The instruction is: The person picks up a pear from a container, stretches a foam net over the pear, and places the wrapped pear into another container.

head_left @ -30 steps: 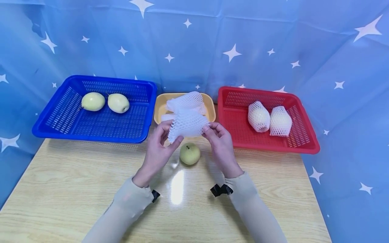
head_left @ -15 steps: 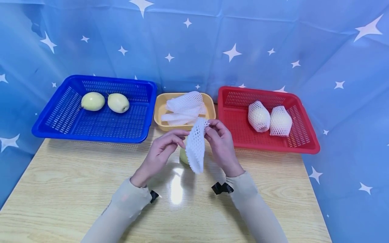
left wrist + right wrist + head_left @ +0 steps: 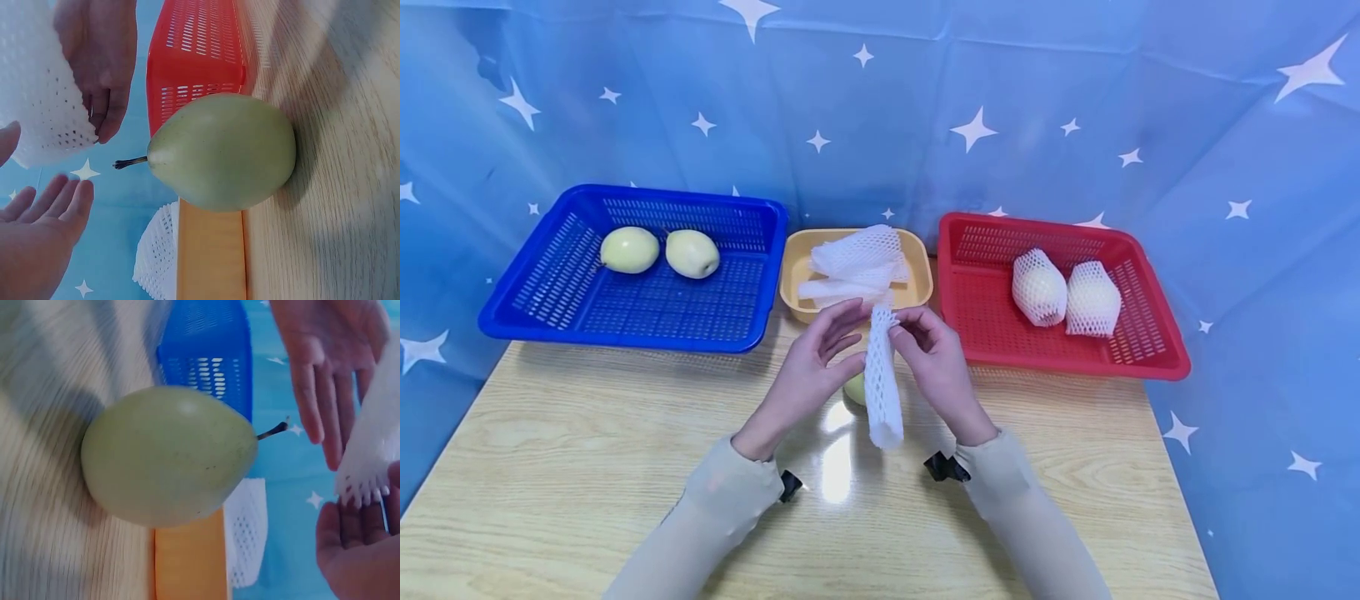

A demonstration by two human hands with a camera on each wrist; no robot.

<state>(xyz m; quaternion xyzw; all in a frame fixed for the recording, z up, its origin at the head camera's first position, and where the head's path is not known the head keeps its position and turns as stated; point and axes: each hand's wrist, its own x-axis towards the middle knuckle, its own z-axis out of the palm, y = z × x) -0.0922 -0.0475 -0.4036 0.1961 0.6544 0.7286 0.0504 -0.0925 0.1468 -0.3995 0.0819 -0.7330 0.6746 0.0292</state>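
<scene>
My right hand (image 3: 938, 362) pinches the far end of a white foam fruit net (image 3: 883, 396), which hangs as a narrow tube with its round opening toward me. To its left, my left hand (image 3: 805, 362) has its fingers extended and its thumb right at the net's side. Below the net a green pear (image 3: 222, 153) stands on the table, stem up; in the head view the net and left hand mostly hide it. From the right wrist view, the net's edge lies between the right thumb and fingers, and the left palm faces it.
A blue basket (image 3: 670, 337) with two pears (image 3: 692, 254) stands at the back left. Behind my hands, a yellow tray (image 3: 790, 283) contains more foam nets (image 3: 857, 258). At the back right, a red basket (image 3: 1067, 362) holds two net-covered pears (image 3: 1039, 287).
The net, earlier spread flat between both hands, has turned to hang lengthwise toward me and now shows as a tube. The left hand let go of it, and its fingers opened out beside it.
</scene>
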